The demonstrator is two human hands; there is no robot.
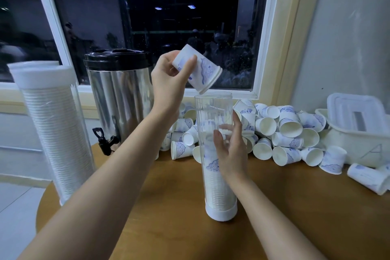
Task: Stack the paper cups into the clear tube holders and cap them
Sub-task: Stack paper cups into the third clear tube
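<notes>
Paper cup sits in the left hand, pinched with the thumb on its near wall and the fingers behind. Its mouth is turned down and tipped toward 4 o'clock, and its lower rim is just above the open mouth of the clear tube, a little to the 10 o'clock side. From my station I read the right hand as a loose steadying hold: thumb across the front of the tube, fingers curved round its far side at mid-height. Inside, the stack of cups fills roughly the lower half above the white base cap, so I judge this tube about half loaded and not ready for its lid. To do this step well I would level the cup so its rim is square to the opening, centre it, then release it low rather than flick it (a tilted cup can jam against the ribbed wall). The steadying hand should firm up, since the tube is tall on a narrow foot. Loose cups lie heaped at 2 o'clock from the tube on the table, and a full, capped tube stands at 9 o'clock.
</notes>
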